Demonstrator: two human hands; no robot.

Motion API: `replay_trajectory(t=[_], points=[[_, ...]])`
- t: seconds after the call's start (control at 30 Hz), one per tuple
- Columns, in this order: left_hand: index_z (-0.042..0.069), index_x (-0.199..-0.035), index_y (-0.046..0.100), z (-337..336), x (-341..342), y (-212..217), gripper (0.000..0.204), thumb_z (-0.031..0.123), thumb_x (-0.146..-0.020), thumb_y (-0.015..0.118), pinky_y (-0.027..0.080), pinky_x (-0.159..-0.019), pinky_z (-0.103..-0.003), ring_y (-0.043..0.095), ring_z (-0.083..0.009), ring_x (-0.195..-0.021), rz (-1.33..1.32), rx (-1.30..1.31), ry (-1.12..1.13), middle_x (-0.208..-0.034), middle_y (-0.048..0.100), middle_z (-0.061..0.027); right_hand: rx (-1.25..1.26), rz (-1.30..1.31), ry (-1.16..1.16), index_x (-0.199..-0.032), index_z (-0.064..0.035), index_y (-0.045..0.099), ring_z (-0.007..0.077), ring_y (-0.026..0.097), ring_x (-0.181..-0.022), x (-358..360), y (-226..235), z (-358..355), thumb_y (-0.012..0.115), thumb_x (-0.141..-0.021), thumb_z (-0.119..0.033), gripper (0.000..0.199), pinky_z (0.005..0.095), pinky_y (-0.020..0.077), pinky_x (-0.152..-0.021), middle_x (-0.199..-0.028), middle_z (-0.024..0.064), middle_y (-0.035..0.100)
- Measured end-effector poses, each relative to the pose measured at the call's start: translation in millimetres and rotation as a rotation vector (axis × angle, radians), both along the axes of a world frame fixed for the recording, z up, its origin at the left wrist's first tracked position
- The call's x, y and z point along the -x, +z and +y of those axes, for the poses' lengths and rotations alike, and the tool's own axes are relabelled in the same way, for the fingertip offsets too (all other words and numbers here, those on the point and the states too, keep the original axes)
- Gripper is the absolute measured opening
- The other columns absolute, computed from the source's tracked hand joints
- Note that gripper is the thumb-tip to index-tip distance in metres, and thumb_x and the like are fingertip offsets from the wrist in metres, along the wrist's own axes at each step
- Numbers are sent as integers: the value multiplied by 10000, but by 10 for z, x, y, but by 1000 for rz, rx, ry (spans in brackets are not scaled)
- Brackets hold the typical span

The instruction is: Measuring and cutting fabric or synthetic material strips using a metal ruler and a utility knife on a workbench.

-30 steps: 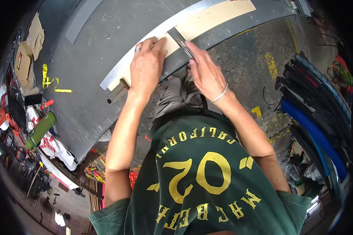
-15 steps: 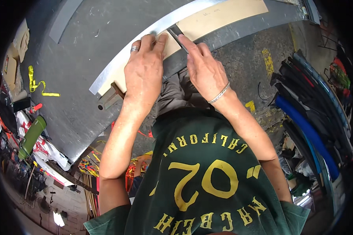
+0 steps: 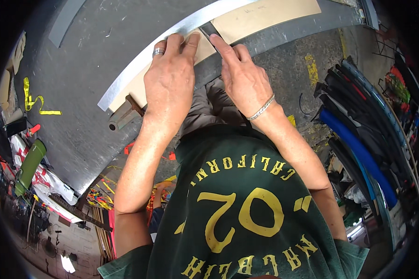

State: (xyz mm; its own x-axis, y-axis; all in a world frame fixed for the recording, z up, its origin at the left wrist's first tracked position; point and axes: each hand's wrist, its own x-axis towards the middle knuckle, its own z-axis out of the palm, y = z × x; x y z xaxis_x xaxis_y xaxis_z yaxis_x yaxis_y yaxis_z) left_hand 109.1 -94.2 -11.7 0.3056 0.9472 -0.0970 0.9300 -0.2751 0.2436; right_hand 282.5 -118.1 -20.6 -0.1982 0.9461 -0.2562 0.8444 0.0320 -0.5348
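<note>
My left hand (image 3: 170, 69) lies with fingers stretched, pressing on a long cream strip (image 3: 136, 88) and the curved-looking silver metal strip (image 3: 125, 80) along its far edge. A ring is on one finger. To its right, my right hand (image 3: 246, 74) is closed with the index finger stretched forward along a slim dark piece (image 3: 206, 29). What the other fingers grip is hidden under the hand. The dark piece lies across the cream material, beside a wider cream panel (image 3: 270, 17). A metal clamp (image 3: 125, 115) with a rusty bar sits at the strip's left end.
The dark worktable (image 3: 93, 65) carries a yellow strap (image 3: 32, 100) and a grey strip (image 3: 65, 23). At the left lie a green roll (image 3: 31, 166) and mixed gear. Rolled dark and blue sheets (image 3: 358, 153) stack up at the right, beyond the worn floor (image 3: 284, 69).
The view has shifted slightly, and table, clamp and strap appear further left or higher. Both hands keep nearly the same pose on the strip, with little movement against it.
</note>
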Motion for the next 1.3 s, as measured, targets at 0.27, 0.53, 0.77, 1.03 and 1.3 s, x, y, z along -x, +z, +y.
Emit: replay_trajectory(t=[0.27, 0.53, 0.77, 1.03, 1.3], points=[[120, -1338, 640, -53, 122, 22, 558, 32, -792, 720, 588, -842, -307, 631, -262, -1082, 24, -66, -40, -1140, 594, -61, 93, -57, 8, -1538, -188, 368, 472, 664, -817, 158, 121, -28, 553, -979, -60, 603, 552, 576, -741, -1087, 229, 596], [138, -1349, 663, -15, 37, -4, 397, 144, -952, 669, 572, -875, -410, 644, -309, -1078, -24, -21, -9, -1218, 636, -89, -187, 126, -226, -1493, -72, 440, 478, 641, -1128, -87, 144, -144, 522, -1009, -25, 493, 489, 558, -897, -1366, 257, 584], [144, -1322, 683, 35, -5, 11, 381, 159, -941, 684, 570, -863, -398, 649, -303, -1064, -64, -62, -33, -1205, 644, -86, -315, 231, -194, -1502, -102, 410, 470, 651, -1073, -252, 92, -189, 559, -1016, -88, 508, 499, 555, -912, -1307, 258, 589], [22, -1189, 690, 155, 349, -13, 284, 130, -926, 695, 515, -927, -479, 624, -408, -1054, -363, -44, 128, -1126, 646, -192, -51, 235, -240, -1345, -37, 541, 403, 680, -1001, -476, 133, -452, 655, -991, -166, 394, 418, 537, -854, -1148, 218, 663], [87, -1354, 615, -652, 1071, 309, 671, 246, -754, 870, 482, -969, -489, 575, -395, -1164, -116, 179, 144, -1232, 608, -174, -41, 171, -350, -1114, -46, 540, 370, 612, -796, -681, 87, -612, 658, -985, -174, 216, 435, 488, -734, -888, 173, 600]])
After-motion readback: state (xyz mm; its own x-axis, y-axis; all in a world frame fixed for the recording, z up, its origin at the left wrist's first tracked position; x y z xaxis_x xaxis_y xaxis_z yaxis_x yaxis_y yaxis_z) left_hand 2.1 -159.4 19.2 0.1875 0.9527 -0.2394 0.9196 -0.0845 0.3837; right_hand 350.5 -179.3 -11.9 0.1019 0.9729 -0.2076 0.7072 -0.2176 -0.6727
